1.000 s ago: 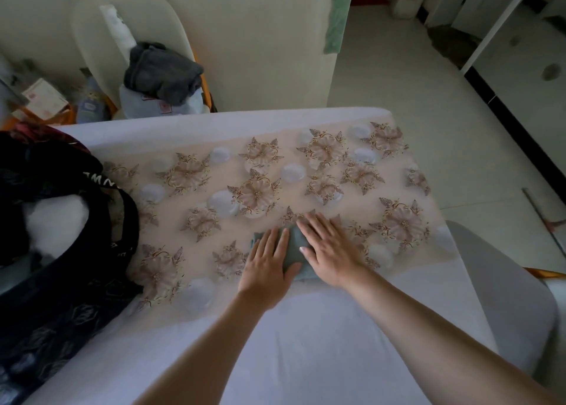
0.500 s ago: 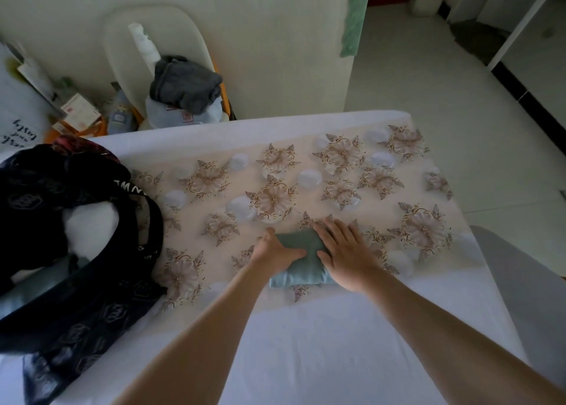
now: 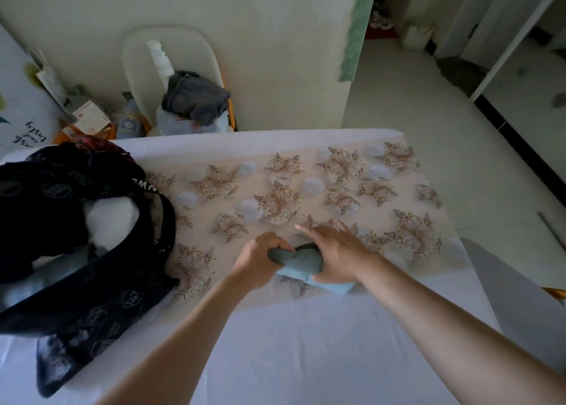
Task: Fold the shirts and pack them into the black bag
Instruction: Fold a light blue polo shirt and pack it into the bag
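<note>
Two bare forearms reach in from the near edge over the white-covered worktop (image 3: 306, 343); both hands meet on one small folded shirt (image 3: 301, 262), a blue-green bundle lying on the near margin of the floral cloth (image 3: 337, 190); its long axis runs roughly across the view, from the left hand (image 3: 260, 259) toward the near right. The left hand's fingers (image 3: 277, 245) are curled tight round the bundle's left end, bunching the fabric; the right hand (image 3: 337, 251) lies over the right half, its fingers (image 3: 309, 230) stretched nearly straight and pointing away to the left, pressing rather than gripping; whether the thumb hooks under the near edge I cannot tell.

The black bag (image 3: 92, 282) sits well to the left of the shirt, its mouth gaping upward with white and pale fabric showing inside; the left hand is the nearer one to it, so I judge that the coming move is a carry leftward, with the bundle kept from springing open on the way.

Farther back, beyond the worktop, a pale chair (image 3: 137, 52) holds a crumpled grey garment (image 3: 196, 96).
</note>
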`<state>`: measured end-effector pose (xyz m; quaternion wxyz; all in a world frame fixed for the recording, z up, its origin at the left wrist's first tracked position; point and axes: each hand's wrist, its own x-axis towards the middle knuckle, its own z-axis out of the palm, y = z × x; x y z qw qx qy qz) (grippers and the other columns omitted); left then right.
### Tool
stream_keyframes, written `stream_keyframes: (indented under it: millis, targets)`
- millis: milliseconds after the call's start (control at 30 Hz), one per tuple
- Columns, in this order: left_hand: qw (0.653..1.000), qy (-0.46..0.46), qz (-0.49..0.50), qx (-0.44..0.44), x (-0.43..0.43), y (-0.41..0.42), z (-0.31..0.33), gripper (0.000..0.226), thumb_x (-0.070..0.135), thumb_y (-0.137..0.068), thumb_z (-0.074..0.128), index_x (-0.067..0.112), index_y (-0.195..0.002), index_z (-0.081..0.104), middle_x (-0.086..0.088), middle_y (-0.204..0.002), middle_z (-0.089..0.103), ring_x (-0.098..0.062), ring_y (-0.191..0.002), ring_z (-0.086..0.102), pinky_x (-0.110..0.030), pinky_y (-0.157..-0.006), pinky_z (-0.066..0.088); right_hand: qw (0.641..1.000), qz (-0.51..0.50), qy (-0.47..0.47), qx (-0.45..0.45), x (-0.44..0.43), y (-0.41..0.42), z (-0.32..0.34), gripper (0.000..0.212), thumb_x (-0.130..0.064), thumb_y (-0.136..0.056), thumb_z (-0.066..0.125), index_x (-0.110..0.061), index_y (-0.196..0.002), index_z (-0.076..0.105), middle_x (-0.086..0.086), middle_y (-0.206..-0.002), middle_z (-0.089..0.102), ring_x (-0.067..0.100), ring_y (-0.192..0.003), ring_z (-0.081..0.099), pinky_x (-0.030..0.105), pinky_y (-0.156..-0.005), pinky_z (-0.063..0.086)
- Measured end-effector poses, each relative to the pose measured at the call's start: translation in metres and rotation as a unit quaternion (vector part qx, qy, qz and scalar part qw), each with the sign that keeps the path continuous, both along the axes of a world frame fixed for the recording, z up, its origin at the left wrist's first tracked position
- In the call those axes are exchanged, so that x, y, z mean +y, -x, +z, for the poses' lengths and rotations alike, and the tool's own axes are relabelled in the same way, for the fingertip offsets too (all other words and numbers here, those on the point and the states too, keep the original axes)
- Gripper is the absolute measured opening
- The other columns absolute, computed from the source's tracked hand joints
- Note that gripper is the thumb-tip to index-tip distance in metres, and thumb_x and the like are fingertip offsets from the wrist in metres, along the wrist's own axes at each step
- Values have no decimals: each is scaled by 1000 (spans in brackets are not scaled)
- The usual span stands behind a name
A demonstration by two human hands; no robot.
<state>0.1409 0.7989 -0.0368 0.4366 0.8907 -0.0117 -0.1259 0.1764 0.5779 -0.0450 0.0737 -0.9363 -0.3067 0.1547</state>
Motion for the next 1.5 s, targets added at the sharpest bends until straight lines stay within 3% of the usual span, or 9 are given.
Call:
stream_keyframes:
  millis: [200,367,500,667,800,933,1100,1267,1500]
  targets:
    - [993,-85,-50,-65,31,51,5,41,-5,-79,56,32,-95,58,10,-95,58,-11,-90,55,-24,-73,42,999,4,5,-40,46,37,8,29,-38,-76,69,-23,-100,64,-1,-93,69,25,-91,66,41,-91,50]
    - [959,-242,-124,-85,45,81,5,76,35,-72,68,32,-139,34,6,-127,45,-17,-117,42,-31,-98,43,985,22,29,-169,64,81,-7,32,-7,-58,74,-15,-88,66,2,-84,62,25,-74,63,34,-57,49]
    - [926,-314,-177,-112,39,93,-17,102,53,-70,70,23,-153,19,-1,-157,16,-24,-145,14,-37,-120,16,985,35,48,-164,66,103,-12,34,-15,-64,75,-15,-93,59,4,-100,56,24,-85,59,36,-64,50]
    - [920,-334,-192,-70,33,121,-54,93,34,-86,60,18,-158,3,-4,-165,1,-25,-151,4,-36,-123,4,996,54,28,-65,55,124,-14,52,-44,-67,69,-19,-110,53,1,-130,44,24,-115,49,38,-82,48]
    - [918,-345,-170,-96,24,136,-64,104,43,-73,73,10,-156,19,-11,-163,18,-33,-148,22,-45,-121,19,995,36,82,-32,40,125,-31,101,-55,-70,63,-9,-152,25,18,-162,12,36,-150,13,47,-122,18]
    - [912,-369,-152,-95,13,137,-66,110,48,-67,81,9,-154,26,-15,-159,28,-37,-144,30,-49,-117,28,995,39,92,-3,36,126,-44,111,-56,-83,60,-13,-158,-11,18,-163,-19,34,-152,-13,45,-124,-4]
    - [930,-337,-140,-52,12,135,-43,73,27,-96,55,17,-157,17,-5,-164,13,-26,-151,13,-37,-123,11,996,57,59,23,38,119,-24,91,-37,-89,64,-15,-158,9,11,-166,4,30,-152,7,43,-123,15]
    - [959,-278,-50,6,41,126,9,45,19,-100,46,24,-145,39,-3,-133,57,-30,-111,59,-40,-91,48,996,85,0,22,68,96,24,54,-29,-84,54,-24,-136,42,0,-128,58,26,-112,58,37,-87,50]
    - [949,-303,32,-79,149,118,86,50,26,-95,55,25,-143,43,2,-135,58,-25,-119,57,-35,-97,42,983,138,-110,-43,173,63,89,53,-32,-87,53,-27,-138,44,-3,-124,57,23,-106,57,32,-75,48]
